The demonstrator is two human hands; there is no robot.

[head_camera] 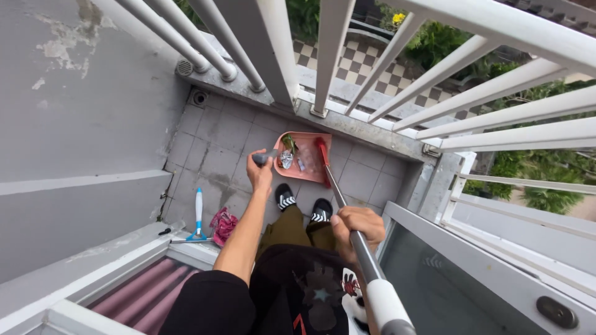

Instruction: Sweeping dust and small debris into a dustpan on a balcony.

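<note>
Pink plastic makes up the dustpan [308,162], which sits flat on the grey floor tiles [214,146] well below both hands, just ahead of the person's black-and-white shoes [285,196] and close under the white railing [329,56]. Its tray holds a small heap of litter: a crumpled silvery wrapper, a bit of green leaf and some clear plastic scraps, all gathered toward the side nearer the left hand. The right hand [359,226] is wrapped fully round the long metal handle [347,217] that runs down to a red fitting at the pan's rim; that pole looks stiff and light, smooth enough to turn in a loose grip, so a hold at mid-shaft, where the fingers sit now, seems the steadiest place. The left hand [259,174] is closed round the dark grip of a second tool [266,157], held out above the pan's near edge; what hangs below that grip cannot be made out. Off to the left hand's outer side, a blue-and-white brush [198,217] and a pink bundle [222,224] lie on the floor near the door track, apart from both hands
</note>
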